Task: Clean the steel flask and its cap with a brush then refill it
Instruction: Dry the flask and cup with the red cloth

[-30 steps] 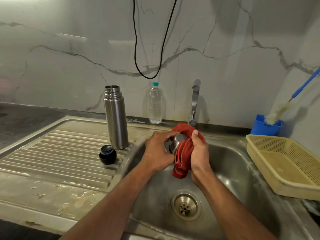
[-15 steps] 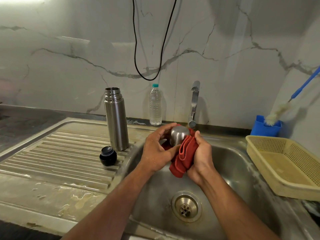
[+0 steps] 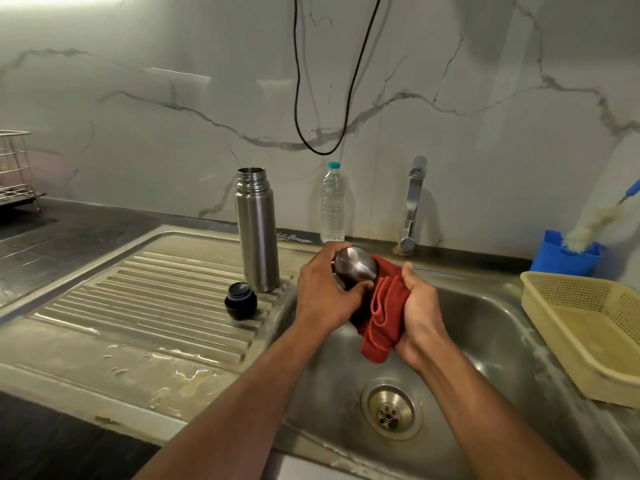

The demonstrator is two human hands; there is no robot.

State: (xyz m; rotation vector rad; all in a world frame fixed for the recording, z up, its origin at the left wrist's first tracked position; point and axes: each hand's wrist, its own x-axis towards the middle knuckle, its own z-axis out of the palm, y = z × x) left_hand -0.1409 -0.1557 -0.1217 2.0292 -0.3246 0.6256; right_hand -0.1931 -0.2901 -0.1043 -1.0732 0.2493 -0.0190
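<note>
Landmark for all positions: the round steel drain (image 3: 391,409) in the floor of the stainless sink basin (image 3: 485,327).

Nearest, both forearms reach in over the front rim of the basin, one on each side of the drain.

Beyond the drain, above the basin: left hand (image 3: 325,292) has fingers and thumb curled round the domed brushed-steel cap (image 3: 355,266), closed end facing up and toward the camera. Right hand (image 3: 420,315) is clenched on a bunched red cloth (image 3: 381,320); cloth is touching the cap's right side and hangs down below the hand.

Left of the drain, on the ribbed steel drainboard (image 3: 156,299): small black inner stopper (image 3: 240,301), resting on the ribs. Just beyond it, the tall cylindrical steel flask (image 3: 258,230) stands upright, mouth open, uncapped. Wet patches on the flat board in front of the ribs.

Right of the drain: pale yellow perforated plastic basket (image 3: 585,337), on the basin's right edge.

Farther back, at the marble wall: clear plastic water bottle with a teal cap (image 3: 333,202), upright; chrome tap (image 3: 412,206); blue plastic holder (image 3: 564,254), with a blue-handled bottle brush (image 3: 595,223) leaning in it. Far left, wire rack (image 3: 14,168). Black cable loop (image 3: 322,147) hangs on the wall.
</note>
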